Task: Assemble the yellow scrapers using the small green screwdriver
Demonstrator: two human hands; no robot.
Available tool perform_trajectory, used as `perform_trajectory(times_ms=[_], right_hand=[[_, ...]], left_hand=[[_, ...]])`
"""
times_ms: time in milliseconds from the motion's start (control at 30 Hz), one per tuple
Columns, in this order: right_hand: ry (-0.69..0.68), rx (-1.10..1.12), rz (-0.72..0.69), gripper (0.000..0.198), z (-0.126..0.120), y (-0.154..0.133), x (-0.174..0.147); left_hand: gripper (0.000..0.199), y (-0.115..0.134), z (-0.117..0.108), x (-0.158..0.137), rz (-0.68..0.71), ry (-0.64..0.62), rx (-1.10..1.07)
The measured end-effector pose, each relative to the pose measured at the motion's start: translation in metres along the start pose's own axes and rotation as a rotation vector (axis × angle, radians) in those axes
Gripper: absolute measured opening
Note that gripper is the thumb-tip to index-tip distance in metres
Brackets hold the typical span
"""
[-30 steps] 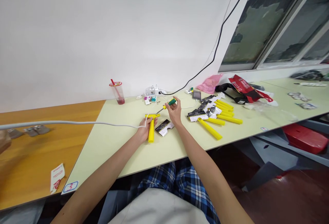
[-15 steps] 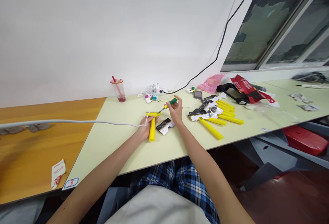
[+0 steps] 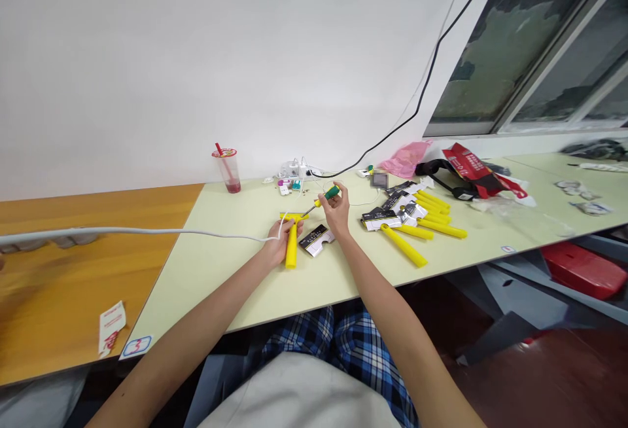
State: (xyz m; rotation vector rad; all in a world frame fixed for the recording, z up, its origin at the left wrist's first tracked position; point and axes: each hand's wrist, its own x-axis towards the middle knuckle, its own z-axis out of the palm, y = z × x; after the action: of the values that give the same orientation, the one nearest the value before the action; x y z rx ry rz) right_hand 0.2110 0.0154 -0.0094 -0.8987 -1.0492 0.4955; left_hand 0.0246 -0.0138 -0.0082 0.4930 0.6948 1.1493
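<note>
From where I stand, the yellow T-shaped tool (image 3: pixel 291 252) is held over the pale bench (image 3: pixel 235 307), toward its left end and about midway between the wall edge and the near edge, the butt of its handle pointing at the near edge. The left hand (image 3: pixel 277 243) is closed around it just below the crossbar. The right hand (image 3: pixel 338 213) pinches the green-and-yellow screwdriver (image 3: pixel 331 192) between thumb and fingers, its shaft slanting down to the right end of the crossbar. I cannot tell whether the tip is seated in anything.

That slant worries me most: if the tip meets the plastic at an angle, a firm push could send it skidding off, toward the left fingers close by. A loose left grip would let the tool twist under the driver. The white cable (image 3: pixel 220 236) crosses in front of the left hand, and if it snags, a tug could jog the work.

A printed card (image 3: pixel 316 241) lies just right of the tool, where an elbow or sleeve could sweep it to the near edge. The yellow handles (image 3: pixel 405 246) farther right lie clear of both hands. The drink cup (image 3: pixel 228 176), near the far left corner, could tip if the cable is dragged.
</note>
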Motion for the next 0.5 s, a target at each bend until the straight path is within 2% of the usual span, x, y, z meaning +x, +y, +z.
perform_trajectory(times_ms=[233, 500], right_hand=[[0.049, 0.01, 0.026, 0.077, -0.0007, -0.0001, 0.0019], [0.023, 0.001, 0.04, 0.08, -0.0005, 0.0012, 0.0033]], left_hand=[[0.018, 0.0011, -0.0006, -0.0017, 0.022, -0.021, 0.034], [0.026, 0.0005, -0.002, 0.0012, 0.038, -0.012, 0.083]])
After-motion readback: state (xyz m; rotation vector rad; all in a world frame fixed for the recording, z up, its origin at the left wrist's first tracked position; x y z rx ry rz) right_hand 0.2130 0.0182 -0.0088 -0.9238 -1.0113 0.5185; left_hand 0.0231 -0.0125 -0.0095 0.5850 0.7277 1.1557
